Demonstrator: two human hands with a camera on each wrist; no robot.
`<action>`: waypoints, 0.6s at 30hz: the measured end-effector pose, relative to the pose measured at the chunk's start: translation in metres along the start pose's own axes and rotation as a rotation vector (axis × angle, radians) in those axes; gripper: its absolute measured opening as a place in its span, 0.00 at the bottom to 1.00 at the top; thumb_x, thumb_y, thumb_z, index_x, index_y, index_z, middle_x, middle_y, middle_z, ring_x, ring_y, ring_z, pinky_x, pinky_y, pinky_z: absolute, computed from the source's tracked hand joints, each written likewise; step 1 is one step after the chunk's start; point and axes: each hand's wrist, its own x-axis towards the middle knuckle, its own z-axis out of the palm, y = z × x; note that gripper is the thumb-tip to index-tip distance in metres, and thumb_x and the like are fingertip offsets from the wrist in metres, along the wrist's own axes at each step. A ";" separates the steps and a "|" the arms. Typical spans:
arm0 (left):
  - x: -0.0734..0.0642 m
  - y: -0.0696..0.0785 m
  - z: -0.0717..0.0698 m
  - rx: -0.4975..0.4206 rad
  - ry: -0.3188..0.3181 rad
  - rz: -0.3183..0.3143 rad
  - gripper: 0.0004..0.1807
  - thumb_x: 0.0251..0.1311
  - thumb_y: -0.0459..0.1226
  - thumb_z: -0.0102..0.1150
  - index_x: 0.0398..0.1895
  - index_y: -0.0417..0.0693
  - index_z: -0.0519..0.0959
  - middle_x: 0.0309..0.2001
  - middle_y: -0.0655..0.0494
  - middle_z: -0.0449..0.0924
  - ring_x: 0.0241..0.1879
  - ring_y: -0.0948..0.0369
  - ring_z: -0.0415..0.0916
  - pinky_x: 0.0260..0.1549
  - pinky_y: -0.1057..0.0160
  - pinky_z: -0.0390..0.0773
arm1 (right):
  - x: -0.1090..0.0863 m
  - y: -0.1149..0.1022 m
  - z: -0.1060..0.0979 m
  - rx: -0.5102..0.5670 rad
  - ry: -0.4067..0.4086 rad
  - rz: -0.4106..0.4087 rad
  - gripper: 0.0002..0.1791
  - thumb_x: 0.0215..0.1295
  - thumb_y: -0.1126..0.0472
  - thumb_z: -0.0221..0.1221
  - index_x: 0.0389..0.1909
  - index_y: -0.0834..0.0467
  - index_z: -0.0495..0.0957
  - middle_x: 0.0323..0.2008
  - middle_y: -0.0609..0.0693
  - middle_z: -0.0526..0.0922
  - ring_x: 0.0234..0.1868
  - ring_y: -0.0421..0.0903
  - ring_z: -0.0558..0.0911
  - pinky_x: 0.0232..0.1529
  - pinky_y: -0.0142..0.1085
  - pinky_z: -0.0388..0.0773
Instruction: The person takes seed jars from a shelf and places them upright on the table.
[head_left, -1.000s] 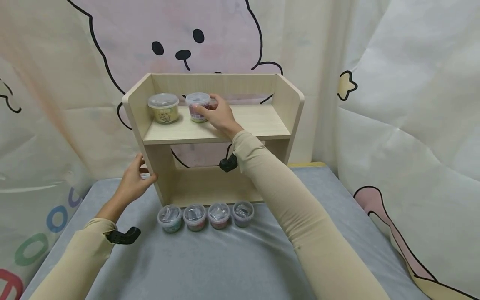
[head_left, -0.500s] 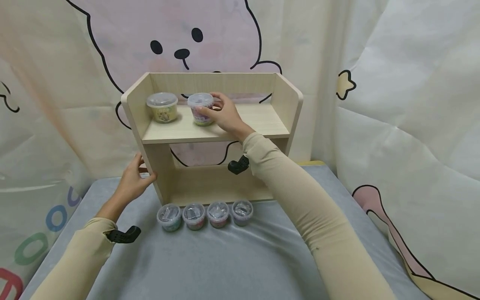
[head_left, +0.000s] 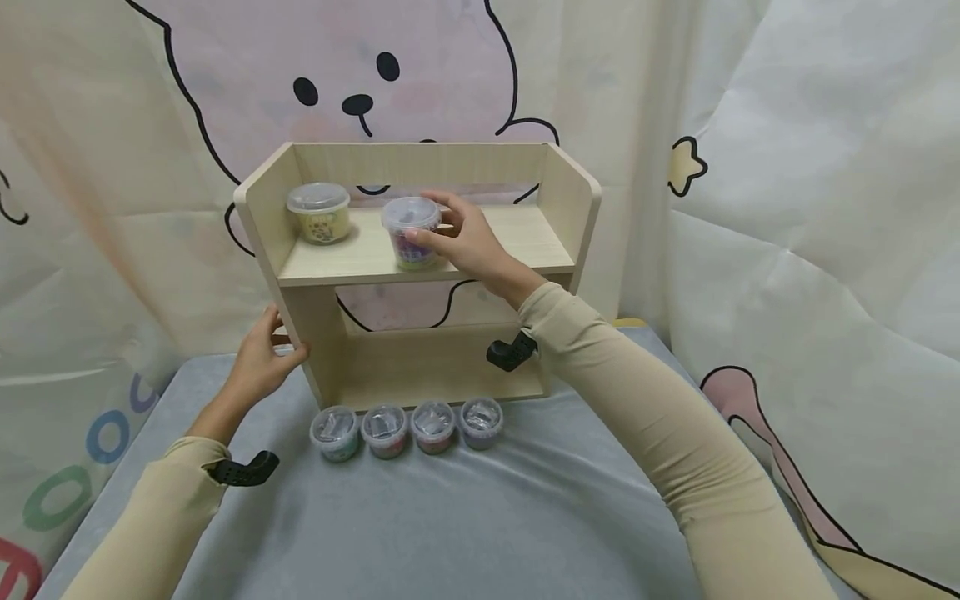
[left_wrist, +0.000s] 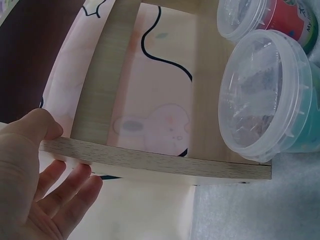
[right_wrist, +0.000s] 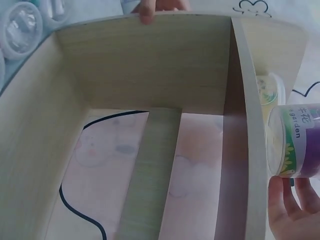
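Observation:
A small wooden shelf (head_left: 420, 362) with two levels stands on the table. My left hand (head_left: 262, 358) pinches the edge of its left side panel; in the left wrist view the thumb lies on one face and the fingers (left_wrist: 75, 200) on the other. My right hand (head_left: 476, 242) grips a clear-lidded plastic tub (head_left: 411, 233) with a purple and green label (right_wrist: 300, 135), near the front edge of the upper level. A yellow tub (head_left: 322, 218) with a clear lid sits at the left of that level.
Several small lidded tubs, among them a teal one (head_left: 335, 433) and a reddish one (head_left: 432, 429), stand in a row before the shelf on the grey-blue cloth (head_left: 405, 525). A printed curtain (head_left: 600, 100) hangs close behind.
My right hand has drawn the purple-labelled tub forward and slightly right, toward the upper level's front edge. The left hand keeps its place on the side panel.

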 end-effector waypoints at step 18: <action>-0.001 0.002 0.000 -0.005 -0.006 -0.020 0.45 0.66 0.31 0.59 0.82 0.51 0.48 0.73 0.30 0.60 0.55 0.28 0.75 0.45 0.33 0.83 | -0.050 0.007 -0.040 0.020 -0.070 -0.048 0.35 0.70 0.64 0.57 0.77 0.56 0.59 0.65 0.61 0.74 0.59 0.51 0.80 0.59 0.38 0.83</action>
